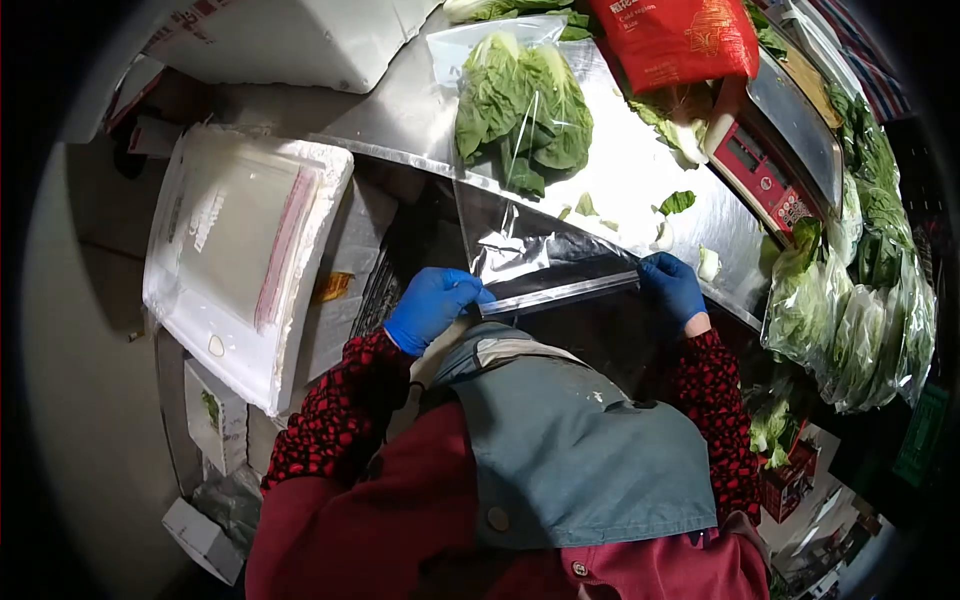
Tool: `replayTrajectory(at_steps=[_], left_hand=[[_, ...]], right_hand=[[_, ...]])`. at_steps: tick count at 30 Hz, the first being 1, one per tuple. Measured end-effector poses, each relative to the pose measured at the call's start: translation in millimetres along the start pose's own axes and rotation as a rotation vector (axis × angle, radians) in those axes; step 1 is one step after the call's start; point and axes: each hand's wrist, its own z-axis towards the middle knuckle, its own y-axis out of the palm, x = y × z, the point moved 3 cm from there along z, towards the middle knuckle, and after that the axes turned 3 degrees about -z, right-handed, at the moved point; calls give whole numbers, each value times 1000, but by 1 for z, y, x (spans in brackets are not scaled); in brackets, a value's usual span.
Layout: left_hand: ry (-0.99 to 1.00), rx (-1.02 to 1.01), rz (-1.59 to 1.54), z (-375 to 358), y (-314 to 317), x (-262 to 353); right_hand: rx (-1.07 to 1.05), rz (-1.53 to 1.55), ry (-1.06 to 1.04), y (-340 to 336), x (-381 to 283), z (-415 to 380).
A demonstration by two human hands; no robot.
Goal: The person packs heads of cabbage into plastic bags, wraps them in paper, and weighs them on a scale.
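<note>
A clear plastic bag [515, 255] stretches from the metal table [400, 125] toward my body, its end hanging past the table edge. Leafy green lettuce [525, 110] lies in the far part of the bag. My left hand [435, 305], in a blue glove, pinches the left corner of the bag's near end. At the right corner, my right hand [672, 288], also blue-gloved, has its fingers closed on the bag. Between both hands the strip along the bag's edge is pulled nearly straight.
Loose leaf scraps [678, 203] lie on the table. A red printed bag [680, 40] sits at the back, beside a red weighing scale [765, 180]. Bagged greens [860, 320] pile up at the right. On the left stands a white foam box [310, 270] with plastic bags on it.
</note>
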Motion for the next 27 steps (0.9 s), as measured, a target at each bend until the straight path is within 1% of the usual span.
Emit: replayTrajectory(at_steps=[1,3,4,5,6,8,10,12,13,14,15,18,19,21,22,23,24,25,26,27], left_hand=[[-6,8,-6,-1,1,-4],[-24,42,-203,-3,2,-9],[-46,58,-268,-4,3,-8],[-51,65,-270,-4,4,-10],[-75,79,-345,-4,5,-14],[-111,77,-453,-5,6,-15],[-116,65,-470,-9,9,-5],[-119,54,-484,-9,11,-2],[-75,40,-538,-9,12,-4],[-28,25,-591,-9,15,-1],[-5,58,-634,-11,20,5],[28,61,-626,-6,22,0],[32,60,-625,-6,26,-1],[61,145,-379,-6,34,-2],[28,115,-462,-4,34,-9],[32,112,-460,-3,32,-9],[45,189,-412,-2,27,-8],[58,265,-362,-1,22,-7],[18,277,-282,-6,21,1],[20,274,-282,-8,20,-1]], right_hand=[[124,-152,-155,-15,17,8],[434,-83,-473,-7,-4,-15],[502,-238,-572,-1,-18,-27],[413,-326,-684,16,-37,-37],[324,-411,-795,39,-56,-48],[80,-559,-902,86,-85,-68],[-28,-687,-1074,125,-106,-79],[-72,-795,-1211,151,-103,-71],[-111,-888,-1204,160,-101,-66],[-110,-887,-1210,164,-102,-65],[-113,-907,-1223,166,-102,-65],[-100,-923,-1273,166,-102,-67],[-124,-890,-1207,162,-100,-66],[-149,-816,-1085,151,-95,-69],[-195,-764,-1034,145,-89,-72],[-240,-711,-982,137,-81,-75],[-298,-712,-892,126,-71,-78],[-253,-685,-806,110,-58,-81],[-207,-655,-720,91,-38,-84],[-120,-695,-599,65,-3,-84]])
